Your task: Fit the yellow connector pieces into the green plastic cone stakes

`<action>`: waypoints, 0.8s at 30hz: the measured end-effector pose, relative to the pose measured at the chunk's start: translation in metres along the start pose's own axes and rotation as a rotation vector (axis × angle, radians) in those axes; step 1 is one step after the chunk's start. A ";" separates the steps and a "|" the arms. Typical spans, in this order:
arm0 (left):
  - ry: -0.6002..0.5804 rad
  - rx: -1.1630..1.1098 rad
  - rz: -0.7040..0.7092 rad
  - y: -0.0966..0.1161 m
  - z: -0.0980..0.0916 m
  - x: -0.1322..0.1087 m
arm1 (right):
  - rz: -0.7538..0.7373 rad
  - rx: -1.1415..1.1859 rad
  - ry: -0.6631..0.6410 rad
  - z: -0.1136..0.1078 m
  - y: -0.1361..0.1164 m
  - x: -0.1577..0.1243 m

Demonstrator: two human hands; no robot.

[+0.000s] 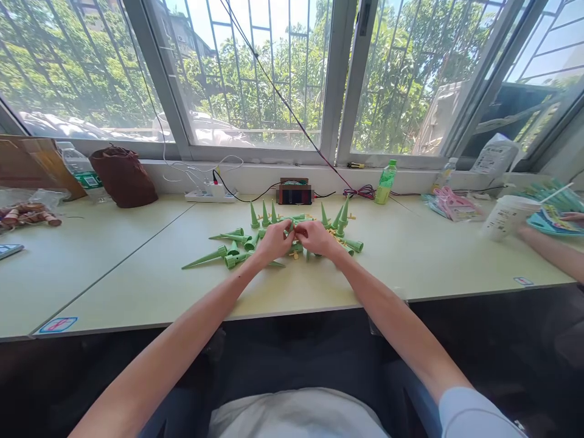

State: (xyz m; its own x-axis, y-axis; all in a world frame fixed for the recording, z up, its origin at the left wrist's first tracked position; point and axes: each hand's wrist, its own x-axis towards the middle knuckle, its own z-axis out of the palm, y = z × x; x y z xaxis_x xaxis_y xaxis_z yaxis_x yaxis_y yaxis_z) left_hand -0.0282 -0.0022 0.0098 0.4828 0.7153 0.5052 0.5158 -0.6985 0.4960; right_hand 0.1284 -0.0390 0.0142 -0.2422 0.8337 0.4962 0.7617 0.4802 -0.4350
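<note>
My left hand [275, 241] and my right hand [316, 237] meet over the middle of the table, fingers pinched together. Whatever lies between the fingertips is too small and hidden to name. Green cone-shaped spikes surround both hands. Several lie on their sides at the left, one long spike [205, 258] pointing left. Others stand upright behind the hands, such as a green cone [254, 216] at the left and another [342, 220] at the right. Small yellow pieces [295, 255] lie among them, close below my fingers.
On the pale table [150, 286], a phone-like device [294, 193], a power strip [210, 193] and a green bottle [385, 181] stand at the back. A brown bag [123, 176] is left; a white cup [508, 217] and another person's arm [552, 249] are right.
</note>
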 end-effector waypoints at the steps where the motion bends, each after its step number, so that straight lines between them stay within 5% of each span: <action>1: 0.000 0.001 0.000 0.001 0.000 0.000 | 0.001 -0.009 -0.002 0.000 0.000 0.000; 24: -0.004 0.000 -0.006 0.004 -0.002 0.000 | -0.013 -0.002 -0.008 0.001 0.003 0.000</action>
State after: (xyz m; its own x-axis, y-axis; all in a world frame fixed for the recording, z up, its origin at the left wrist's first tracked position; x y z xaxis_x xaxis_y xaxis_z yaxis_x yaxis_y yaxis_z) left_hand -0.0278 -0.0052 0.0128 0.4826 0.7198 0.4989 0.5190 -0.6939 0.4991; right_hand 0.1301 -0.0367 0.0121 -0.2572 0.8297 0.4954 0.7598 0.4904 -0.4268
